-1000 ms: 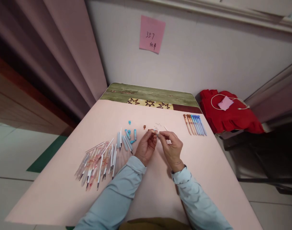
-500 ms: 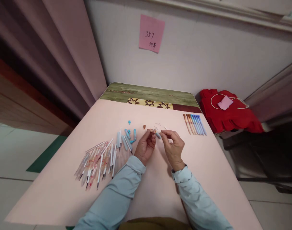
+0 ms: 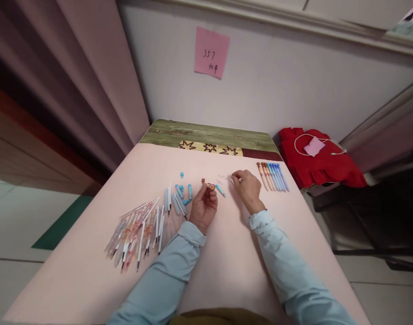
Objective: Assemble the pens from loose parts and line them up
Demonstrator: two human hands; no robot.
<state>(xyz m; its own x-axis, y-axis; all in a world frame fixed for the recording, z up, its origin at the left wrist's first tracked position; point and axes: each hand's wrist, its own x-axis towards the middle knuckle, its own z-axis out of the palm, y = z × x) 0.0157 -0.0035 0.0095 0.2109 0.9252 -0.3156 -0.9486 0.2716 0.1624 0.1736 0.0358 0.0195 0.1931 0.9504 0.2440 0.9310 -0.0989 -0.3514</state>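
Observation:
My left hand (image 3: 204, 206) is closed, thumb and fingers pinching a small brown pen part (image 3: 212, 187) with a round open end turned towards me. Farther right, my right hand (image 3: 247, 189) has its fingertips pressed together low over the table; something small and pale shows at them, too small to name. Between the hands lies a blue pen barrel piece (image 3: 220, 191). Several tiny springs (image 3: 220, 178) are scattered just left of my right fingertips. Another brown pen part (image 3: 203, 180) stands behind my left hand.
Clear pen barrels and white refills (image 3: 138, 230) are heaped at left. Several blue pen pieces (image 3: 189, 192) lie near my left hand. Assembled-looking brown and blue pens (image 3: 273, 177) form a row at right. Beyond the table edge is a red cloth (image 3: 323, 167) with a white cable.
My right hand has moved away from my left, to the right and slightly farther off. The blue barrel piece between them is now uncovered. The left hand keeps the brown part.

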